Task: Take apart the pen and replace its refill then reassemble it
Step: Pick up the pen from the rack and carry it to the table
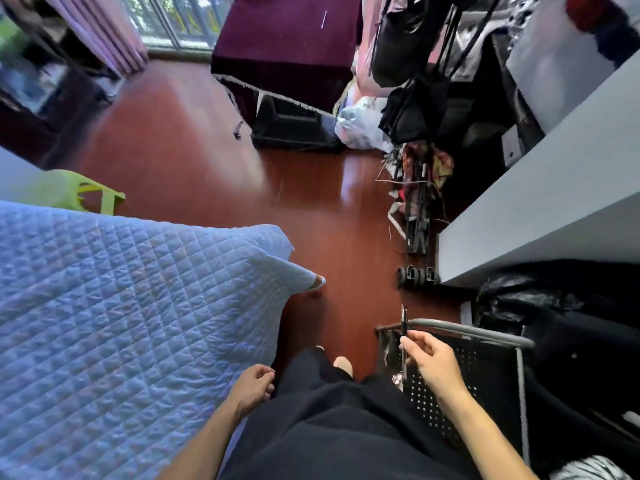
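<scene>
My right hand (pixel 429 358) pinches the dark pen (pixel 404 336) upright over the black perforated rack (pixel 460 372); my left hand (pixel 254 382) hangs loosely curled, holding nothing, beside the quilted bed (pixel 121 306). I judge disassembly not yet begun: next, both hands must meet to unscrew the barrel.

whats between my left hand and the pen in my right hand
Only your lap: the dark trousers fill the gap between the left hand and the pen pinched in the right hand. Nothing else sits there in the head view.
</scene>
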Tool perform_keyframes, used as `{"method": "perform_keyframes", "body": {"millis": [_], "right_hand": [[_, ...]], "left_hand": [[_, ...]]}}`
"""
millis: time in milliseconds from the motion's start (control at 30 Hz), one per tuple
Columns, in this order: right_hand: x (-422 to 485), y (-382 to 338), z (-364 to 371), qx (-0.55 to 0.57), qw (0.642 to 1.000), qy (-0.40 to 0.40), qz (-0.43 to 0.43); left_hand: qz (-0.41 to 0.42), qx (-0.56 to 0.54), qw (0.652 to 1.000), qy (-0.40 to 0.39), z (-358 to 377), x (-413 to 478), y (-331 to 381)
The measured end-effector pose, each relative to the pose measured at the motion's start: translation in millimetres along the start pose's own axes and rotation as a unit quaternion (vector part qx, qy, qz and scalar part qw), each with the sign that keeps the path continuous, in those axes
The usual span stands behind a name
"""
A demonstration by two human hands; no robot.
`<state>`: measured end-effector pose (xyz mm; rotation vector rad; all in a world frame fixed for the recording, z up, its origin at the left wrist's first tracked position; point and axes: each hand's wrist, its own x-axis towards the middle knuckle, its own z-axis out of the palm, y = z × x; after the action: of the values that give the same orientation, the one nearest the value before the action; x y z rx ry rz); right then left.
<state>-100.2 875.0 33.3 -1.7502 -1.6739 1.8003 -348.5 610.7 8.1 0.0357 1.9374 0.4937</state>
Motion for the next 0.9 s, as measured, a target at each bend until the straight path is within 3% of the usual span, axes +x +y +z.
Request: {"method": "perform_keyframes", "body": {"millis": [433,667,900], "right_hand": [[108,-113,37,-0.001,1.0,-0.03,0.002],[178,-186,40,-0.007,1.0,-0.001,-0.001],[270,-258,49,-0.033,0.999,-0.023,-0.022]], "left_hand": [[-0.074,0.036,0.997,-0.003,-52,54,35],[0.0,0.043,0.999,-0.029,-95,116,179],[0.058,-0.041,0.997,0.011,-139,170,342]]}}
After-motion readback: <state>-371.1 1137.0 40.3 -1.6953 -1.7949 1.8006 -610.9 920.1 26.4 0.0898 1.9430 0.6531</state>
